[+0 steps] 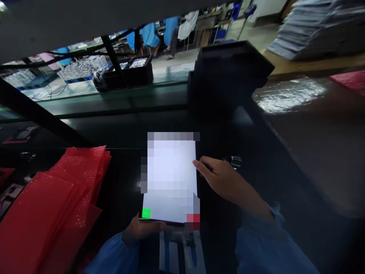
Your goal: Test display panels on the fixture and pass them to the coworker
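Dim foreground, glare on the brown desktop (pixel 289 94), pixelated white sheet (pixel 169 177), edges bowed.

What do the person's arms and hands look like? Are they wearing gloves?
The left sleeve and the right sleeve are long and blue, and they reach down to the wrists. The left hand and the right hand are bare, with no gloves on them.

the single head camera looks forward and down from close above the blurred white sheet (pixel 169 177), facing past the dark table (pixel 119 125) toward the workshop floor (pixel 173 64) beyond.
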The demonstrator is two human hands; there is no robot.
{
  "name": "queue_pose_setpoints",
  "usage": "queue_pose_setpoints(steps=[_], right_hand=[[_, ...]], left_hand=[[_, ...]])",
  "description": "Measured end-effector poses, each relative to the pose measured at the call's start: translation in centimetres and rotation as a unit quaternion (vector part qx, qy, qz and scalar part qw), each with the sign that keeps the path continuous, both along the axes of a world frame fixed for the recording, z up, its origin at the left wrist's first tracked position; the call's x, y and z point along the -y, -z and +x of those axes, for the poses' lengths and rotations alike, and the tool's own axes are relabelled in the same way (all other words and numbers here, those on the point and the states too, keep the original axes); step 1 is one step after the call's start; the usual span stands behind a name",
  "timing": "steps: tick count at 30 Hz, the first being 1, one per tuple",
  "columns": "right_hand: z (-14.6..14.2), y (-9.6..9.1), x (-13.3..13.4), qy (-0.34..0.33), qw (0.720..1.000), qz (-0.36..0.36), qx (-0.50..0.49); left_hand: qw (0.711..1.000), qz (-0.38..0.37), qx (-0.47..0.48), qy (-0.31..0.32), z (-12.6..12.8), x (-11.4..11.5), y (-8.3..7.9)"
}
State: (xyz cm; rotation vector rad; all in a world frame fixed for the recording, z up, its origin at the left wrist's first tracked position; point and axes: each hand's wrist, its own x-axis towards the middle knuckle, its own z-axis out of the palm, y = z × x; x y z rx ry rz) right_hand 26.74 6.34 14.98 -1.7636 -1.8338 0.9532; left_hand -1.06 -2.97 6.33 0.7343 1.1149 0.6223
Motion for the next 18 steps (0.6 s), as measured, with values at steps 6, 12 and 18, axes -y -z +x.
queue_pose_setpoints(steps=[6,12,18], right_hand=[[0.2,-1.1,0.9,-0.005,1.0,0.002,-0.024],[0.1,-1.2,1.0,0.009,0.999,0.024,-0.021],[-0.2,-0.1,-0.1,0.022,0.999,0.009,0.024]], left_hand=[[1.0,-0.002,-0.021,0.014,-0.6,0.4,-0.5],[0.999,0.038,0.021,0.012,0.0,0.1,-0.1],[0.998,0.051,0.019,0.003,0.3,-0.1,2.2]])
